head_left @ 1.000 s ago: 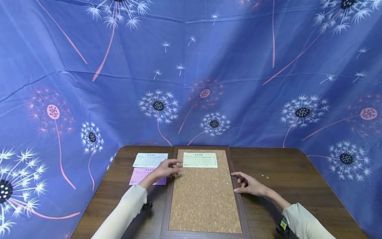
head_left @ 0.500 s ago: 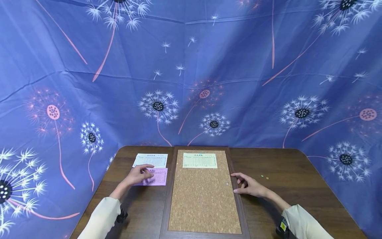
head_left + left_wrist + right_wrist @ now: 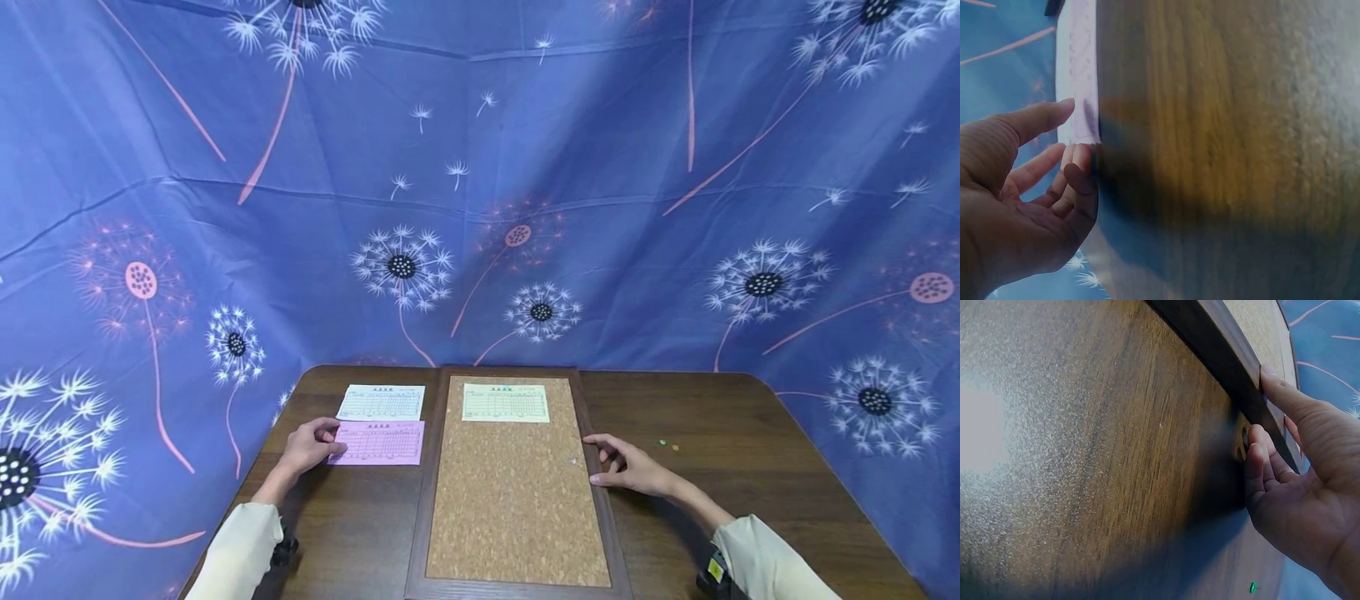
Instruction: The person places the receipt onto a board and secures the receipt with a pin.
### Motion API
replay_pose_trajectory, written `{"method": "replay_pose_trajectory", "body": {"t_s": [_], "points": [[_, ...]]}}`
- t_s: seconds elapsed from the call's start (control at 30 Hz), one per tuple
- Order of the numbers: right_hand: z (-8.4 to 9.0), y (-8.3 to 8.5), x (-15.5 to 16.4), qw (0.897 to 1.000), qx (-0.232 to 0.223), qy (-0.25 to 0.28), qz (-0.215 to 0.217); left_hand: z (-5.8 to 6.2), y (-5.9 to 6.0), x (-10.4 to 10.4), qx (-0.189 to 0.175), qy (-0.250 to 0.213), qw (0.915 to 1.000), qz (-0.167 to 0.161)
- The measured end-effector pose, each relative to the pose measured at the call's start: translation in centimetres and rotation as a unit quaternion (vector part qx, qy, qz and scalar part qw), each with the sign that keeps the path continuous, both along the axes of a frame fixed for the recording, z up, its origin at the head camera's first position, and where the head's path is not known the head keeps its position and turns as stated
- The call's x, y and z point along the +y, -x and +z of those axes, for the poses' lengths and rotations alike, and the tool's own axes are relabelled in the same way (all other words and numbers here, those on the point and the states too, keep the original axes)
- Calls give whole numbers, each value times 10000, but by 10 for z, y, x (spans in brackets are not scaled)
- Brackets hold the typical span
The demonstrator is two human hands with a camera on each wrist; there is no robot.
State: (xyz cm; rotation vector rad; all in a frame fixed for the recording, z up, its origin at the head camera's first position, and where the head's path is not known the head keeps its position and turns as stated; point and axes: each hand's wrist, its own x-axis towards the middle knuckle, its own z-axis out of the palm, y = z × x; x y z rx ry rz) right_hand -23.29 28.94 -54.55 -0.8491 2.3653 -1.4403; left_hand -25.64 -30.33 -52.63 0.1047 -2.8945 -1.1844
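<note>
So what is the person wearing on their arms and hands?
Both arms wear long, cream-coloured sleeves, the left sleeve and the right sleeve. The left hand and right hand are bare, with no gloves. A small black device sits at the left wrist, and another black device with a yellow label at the right wrist.

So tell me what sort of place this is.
Probably a staged tabletop set rather than a lived-in room: blue dandelion-print cloth hangs behind and beside a wooden table, which carries a cork board and paper forms.
</note>
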Motion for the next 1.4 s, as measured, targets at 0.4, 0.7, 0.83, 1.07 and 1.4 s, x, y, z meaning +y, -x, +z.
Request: {"method": "replay_pose_trajectory", "body": {"t_s": [0.4, 0.7, 0.83, 1.07, 1.4], "points": [[-1, 1, -2, 10000, -43, -50, -59, -4, 6, -5, -112, 510, 9983, -243], [5, -2, -1, 9998, -9, -92, -167, 3, 7, 0, -171, 690, 9954, -640], [4, -3, -1, 9997, -89, -80, -219, 2, 6, 2, -164, 629, 9952, -727], [1, -3, -1, 9997, 21, -49, -217, -4, 6, 0, -98, 546, 9968, -569], [0, -4, -1, 9994, 97, -125, -298, -9, 3, 5, 23, 64, 9994, -333]]}}
